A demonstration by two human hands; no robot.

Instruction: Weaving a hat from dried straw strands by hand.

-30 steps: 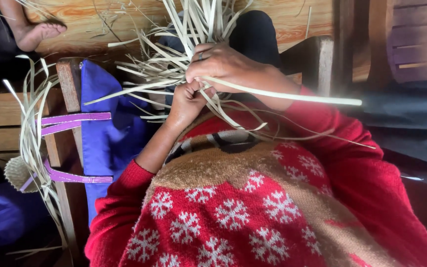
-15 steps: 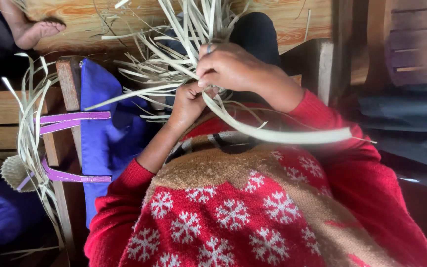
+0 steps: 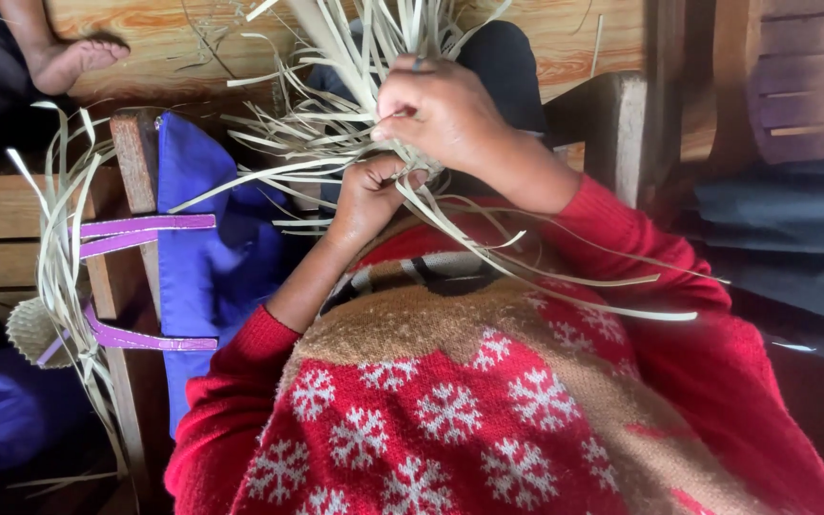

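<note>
**Both hands closed on a bundle of pale strips**

At the far left of the frame a loose hank [image 3: 54,248] of the same pale strips hangs over a wooden rail, with purple bands [image 3: 145,229] across it and a blue cloth [image 3: 197,267] just beside. Another person's bare foot [image 3: 69,59] shows at the upper left.

Near the centre, the left hand [image 3: 366,195] is closed around the gathered base of the strips [image 3: 336,114], thumb side up. Just right of it and higher, the right hand [image 3: 441,113] is curled over the same bundle, fingers pinching one strip; a ring [image 3: 419,65] shows on one finger.

The strips are flat, narrow, straw-coloured and stiff-looking, fanning out upward and leftward from the hands, with several long ends trailing right across the red sleeve [image 3: 641,277].

My judgement: the loose ends could tangle or slip from the left hand's hold, since so many splay free, and a sharp bend might crease or split a strip.
</note>
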